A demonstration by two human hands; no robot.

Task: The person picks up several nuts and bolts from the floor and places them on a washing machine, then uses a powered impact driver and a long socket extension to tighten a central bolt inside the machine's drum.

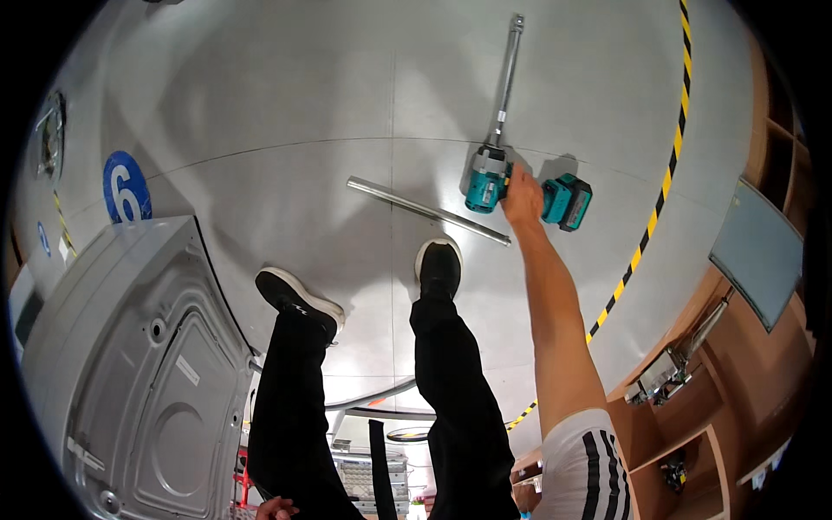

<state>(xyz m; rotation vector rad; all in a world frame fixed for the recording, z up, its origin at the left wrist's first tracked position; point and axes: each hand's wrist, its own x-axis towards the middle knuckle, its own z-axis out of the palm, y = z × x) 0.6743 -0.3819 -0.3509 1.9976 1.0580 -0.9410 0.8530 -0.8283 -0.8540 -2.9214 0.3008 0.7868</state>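
My right hand (523, 198) is closed round the grip of a teal and black cordless power tool (483, 184), which lies on the floor with its battery (565, 203) to the right of my fingers. A long steel extension (505, 78) sticks out from its nose toward the top of the view. A bare metal tube (428, 211) lies slantwise to the left of the tool, just beyond my right shoe (439, 264). My left hand (276, 510) shows only partly at the lower edge, its fingers curled; what it holds, if anything, is hidden.
A grey metal appliance casing (113, 329) stands at my left. Yellow-black tape (663, 199) runs along the floor at right, beside wooden shelving (702, 433) with a glass panel (754, 251). A dark hose (355, 403) lies behind my feet. A blue floor sticker (117, 178) is at upper left.
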